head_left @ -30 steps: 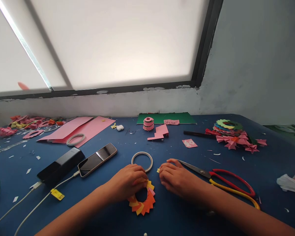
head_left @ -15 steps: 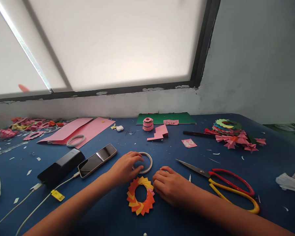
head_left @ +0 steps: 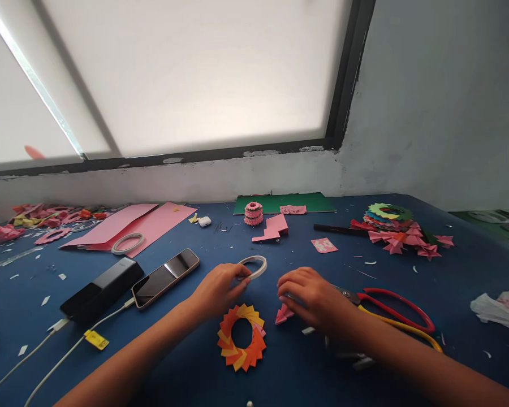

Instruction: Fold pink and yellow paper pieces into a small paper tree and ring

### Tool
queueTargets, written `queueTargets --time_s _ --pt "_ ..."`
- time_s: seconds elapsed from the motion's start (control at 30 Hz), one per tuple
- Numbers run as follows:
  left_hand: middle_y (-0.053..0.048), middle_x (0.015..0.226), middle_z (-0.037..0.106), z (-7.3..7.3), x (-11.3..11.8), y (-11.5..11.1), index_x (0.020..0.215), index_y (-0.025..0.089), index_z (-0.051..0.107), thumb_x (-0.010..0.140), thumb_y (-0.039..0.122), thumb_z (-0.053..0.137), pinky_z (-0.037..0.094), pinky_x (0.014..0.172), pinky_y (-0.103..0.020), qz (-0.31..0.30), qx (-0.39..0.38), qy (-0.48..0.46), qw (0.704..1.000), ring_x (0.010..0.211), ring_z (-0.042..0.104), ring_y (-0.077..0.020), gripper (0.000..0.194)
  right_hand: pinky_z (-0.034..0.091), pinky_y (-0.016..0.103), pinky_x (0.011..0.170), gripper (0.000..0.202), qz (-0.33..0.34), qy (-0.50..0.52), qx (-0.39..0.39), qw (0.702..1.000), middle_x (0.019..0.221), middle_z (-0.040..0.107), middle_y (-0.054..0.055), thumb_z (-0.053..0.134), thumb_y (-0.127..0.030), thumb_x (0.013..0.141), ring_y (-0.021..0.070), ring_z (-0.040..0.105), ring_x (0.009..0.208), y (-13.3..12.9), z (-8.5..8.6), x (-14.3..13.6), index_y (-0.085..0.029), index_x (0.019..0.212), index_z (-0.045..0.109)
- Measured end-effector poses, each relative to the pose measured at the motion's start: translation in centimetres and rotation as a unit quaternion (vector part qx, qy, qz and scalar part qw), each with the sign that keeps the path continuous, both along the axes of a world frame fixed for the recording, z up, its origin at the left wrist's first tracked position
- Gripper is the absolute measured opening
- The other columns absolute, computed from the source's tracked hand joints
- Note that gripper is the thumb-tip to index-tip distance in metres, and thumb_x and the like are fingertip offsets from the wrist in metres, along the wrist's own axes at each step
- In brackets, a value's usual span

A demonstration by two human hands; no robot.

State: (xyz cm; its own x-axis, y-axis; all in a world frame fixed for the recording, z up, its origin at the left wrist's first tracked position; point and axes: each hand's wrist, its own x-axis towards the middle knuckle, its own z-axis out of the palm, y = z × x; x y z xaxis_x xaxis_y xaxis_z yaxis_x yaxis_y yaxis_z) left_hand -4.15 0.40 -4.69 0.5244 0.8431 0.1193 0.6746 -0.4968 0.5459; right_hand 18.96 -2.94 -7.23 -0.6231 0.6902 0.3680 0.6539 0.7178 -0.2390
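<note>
My left hand (head_left: 223, 287) pinches the near left edge of a white tape roll (head_left: 259, 265), which is tilted up from the table. Just below it lies a ring of folded orange and yellow paper (head_left: 221, 339) with a bit of pink on its right side. My right hand (head_left: 307, 294), its fingers curved and apart, is over the table to the right of the roll. A small folded pink paper piece (head_left: 284, 314) lies under its fingers. The red and yellow scissors (head_left: 401, 305) are partly hidden behind my right hand and forearm.
A phone (head_left: 166, 278) and a black power bank (head_left: 102, 291) with cables lie at the left. Pink sheets (head_left: 161, 226), a second tape roll (head_left: 128, 243), a pink paper stack (head_left: 253, 214), a green board (head_left: 318, 202) and folded paper stars (head_left: 396, 240) stand farther back.
My left hand has taken hold of the tape roll and tipped it up. My right hand has moved right and opened, uncovering the small pink piece and covering the scissors' blades.
</note>
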Motion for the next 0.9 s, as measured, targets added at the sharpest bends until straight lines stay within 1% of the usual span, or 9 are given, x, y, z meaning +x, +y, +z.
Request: queueTargets --time_s 0.1,0.2,0.3,0.37,0.43,0.5,0.63,0.73,0.9 --pt "-0.003 0.081 0.063 0.5 0.2 -0.4 0.087 0.018 0.056 0.085 0.033 0.047 0.042 0.069 -0.03 0.006 -0.063 -0.069 0.996 0.073 0.055 -0.018 0.017 0.047 0.039 0.084 0.015 -0.057 -0.02 -0.026 0.998 0.103 0.067 0.01 0.049 -0.021 0.09 0.0235 0.062 0.095 0.6 1.3 2.9 -0.017 0.096 0.063" --pt "0.001 0.067 0.055 0.3 0.3 -0.2 0.079 0.019 0.047 0.082 0.03 0.037 0.043 0.065 -0.028 0.02 -0.128 -0.147 0.981 0.065 0.051 -0.0153 0.015 0.052 0.039 0.075 0.018 -0.112 -0.055 -0.069 0.99 0.098 0.069 0.009 0.053 -0.029 0.087 0.0262 0.066 0.089 0.5 1.9 6.9 -0.02 0.097 0.065" --pt "0.005 0.057 0.037 0.0 0.2 0.2 0.073 0.019 0.044 0.078 0.026 0.029 0.041 0.062 -0.028 0.039 -0.177 -0.207 0.961 0.056 0.04 -0.0133 0.017 0.054 0.036 0.062 0.021 -0.159 -0.084 -0.116 0.977 0.09 0.07 0.008 0.058 -0.037 0.082 0.0272 0.068 0.078 -0.1 1.5 10.7 -0.021 0.092 0.068" --pt "0.006 0.056 0.031 -0.1 0.1 0.3 0.071 0.017 0.048 0.077 0.029 0.03 0.038 0.06 -0.027 0.044 -0.202 -0.229 0.951 0.054 0.035 -0.0129 0.022 0.055 0.034 0.063 0.027 -0.179 -0.084 -0.159 0.967 0.09 0.07 0.008 0.053 -0.043 0.086 0.0249 0.068 0.077 -0.4 0.9 12.3 -0.023 0.093 0.069" --pt "0.005 0.055 0.029 0.0 0.0 0.3 0.066 0.017 0.05 0.076 0.032 0.032 0.035 0.057 -0.026 0.049 -0.219 -0.242 0.944 0.053 0.031 -0.0128 0.025 0.054 0.035 0.072 0.035 -0.198 -0.056 -0.208 0.956 0.1 0.068 0.008 0.046 -0.049 0.089 0.0241 0.067 0.086 -0.6 0.3 13.1 -0.024 0.099 0.067" --pt "0.005 0.053 0.027 0.0 -0.1 0.2 0.057 0.018 0.045 0.075 0.033 0.035 0.031 0.055 -0.026 0.061 -0.228 -0.251 0.939 0.052 0.029 -0.0125 0.025 0.051 0.038 0.083 0.039 -0.211 -0.028 -0.237 0.948 0.112 0.065 0.01 0.043 -0.052 0.09 0.0258 0.063 0.099 -0.7 -0.2 13.4 -0.024 0.106 0.065" --pt "0.006 0.051 0.027 -0.2 0.0 0.2 0.05 0.02 0.034 0.074 0.035 0.038 0.028 0.053 -0.025 0.096 -0.226 -0.268 0.932 0.051 0.026 -0.0115 0.029 0.045 0.041 0.091 0.033 -0.224 -0.017 -0.231 0.947 0.121 0.06 0.013 0.053 -0.048 0.085 0.0298 0.057 0.11 -1.0 -0.5 13.7 -0.025 0.105 0.065" --pt "0.006 0.05 0.025 -0.3 0.0 0.3 0.049 0.021 0.031 0.074 0.037 0.038 0.028 0.052 -0.025 0.114 -0.222 -0.276 0.928 0.05 0.024 -0.0111 0.031 0.047 0.039 0.084 0.019 -0.227 -0.012 -0.22 0.949 0.115 0.062 0.014 0.06 -0.038 0.081 0.0299 0.06 0.102 -1.3 -0.5 14.0 -0.025 0.093 0.066" --pt "0.006 0.051 0.026 -0.1 0.3 0.2 0.049 0.021 0.03 0.075 0.041 0.04 0.027 0.052 -0.025 0.122 -0.22 -0.278 0.927 0.05 0.025 -0.0105 0.035 0.049 0.036 0.068 0.015 -0.246 -0.019 -0.285 0.926 0.088 0.067 0.011 0.064 -0.037 0.075 0.0258 0.063 0.078 -1.4 -0.6 14.5 -0.024 0.083 0.064"
